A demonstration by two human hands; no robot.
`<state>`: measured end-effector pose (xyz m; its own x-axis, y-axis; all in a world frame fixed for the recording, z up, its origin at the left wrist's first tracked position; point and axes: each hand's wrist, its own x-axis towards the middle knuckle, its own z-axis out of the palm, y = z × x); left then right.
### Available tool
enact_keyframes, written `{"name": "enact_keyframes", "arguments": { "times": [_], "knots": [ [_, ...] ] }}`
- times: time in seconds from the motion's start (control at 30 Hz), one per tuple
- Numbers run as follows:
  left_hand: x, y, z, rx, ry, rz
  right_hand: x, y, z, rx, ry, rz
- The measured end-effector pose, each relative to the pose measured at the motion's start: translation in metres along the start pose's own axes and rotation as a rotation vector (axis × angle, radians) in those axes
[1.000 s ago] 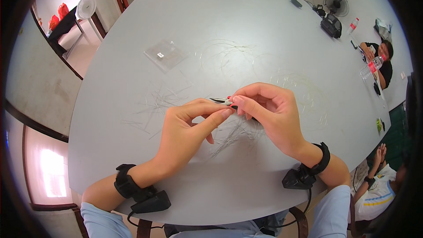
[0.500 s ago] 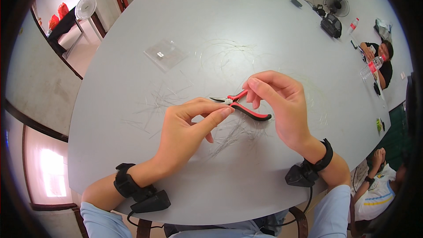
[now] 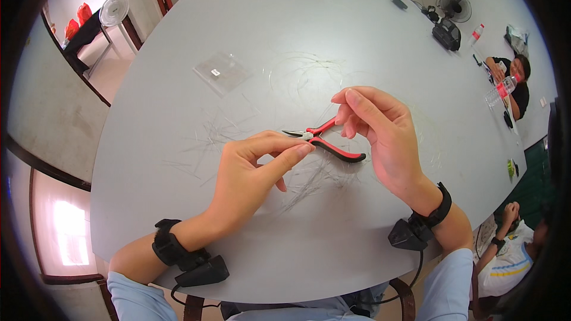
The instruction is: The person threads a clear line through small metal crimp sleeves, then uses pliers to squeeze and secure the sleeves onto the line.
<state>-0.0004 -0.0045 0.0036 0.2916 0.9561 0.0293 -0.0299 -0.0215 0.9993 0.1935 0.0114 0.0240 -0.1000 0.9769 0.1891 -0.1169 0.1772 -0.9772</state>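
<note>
My left hand [image 3: 253, 169] is closed in a pinch, thumb pressed to forefinger near the jaws of a pair of pliers. What it pinches is too small to make out. The pliers [image 3: 338, 151], with red and black handles, lie spread on the table just beyond those fingertips. To the right, my right hand [image 3: 386, 134] is raised over the upper handle, thumb and forefinger also pinched together. A faint thin line seems to run down from its fingertips; I cannot tell what it is. Short thin wire pieces [image 3: 306, 190] are scattered below the pliers.
More wire pieces [image 3: 217, 131] lie left of the pliers. Beyond are a clear plastic bag [image 3: 229, 77] and loose coils of thin wire [image 3: 312, 65]. A black case [image 3: 446, 34] and a bottle [image 3: 505, 88] stand to the right. Other people sit around the table.
My right hand has moved slightly up and away from the left one, its fingers still pinched. The left hand and the pliers have hardly moved.
</note>
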Motion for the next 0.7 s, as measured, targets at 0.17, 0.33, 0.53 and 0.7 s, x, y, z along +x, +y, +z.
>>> {"name": "enact_keyframes", "arguments": {
  "times": [0.17, 0.33, 0.53, 0.7],
  "knots": [
    [0.0003, -0.0001, 0.0005, 0.000, 0.000, 0.000, 0.0000, -0.0046, 0.0009, 0.092, 0.027, 0.070],
    [0.0007, -0.0001, 0.0003, 0.013, 0.002, -0.011, 0.0017, -0.0025, -0.0016, 0.181, -0.045, 0.080],
    [0.0005, -0.0002, 0.0004, 0.016, 0.002, -0.005, 0.0008, -0.0043, -0.0013, 0.103, -0.082, 0.085],
    [-0.0002, 0.0023, 0.0007, 0.008, -0.009, -0.013, -0.0012, -0.0057, 0.0019, 0.067, -0.131, 0.135]
  ]
}}
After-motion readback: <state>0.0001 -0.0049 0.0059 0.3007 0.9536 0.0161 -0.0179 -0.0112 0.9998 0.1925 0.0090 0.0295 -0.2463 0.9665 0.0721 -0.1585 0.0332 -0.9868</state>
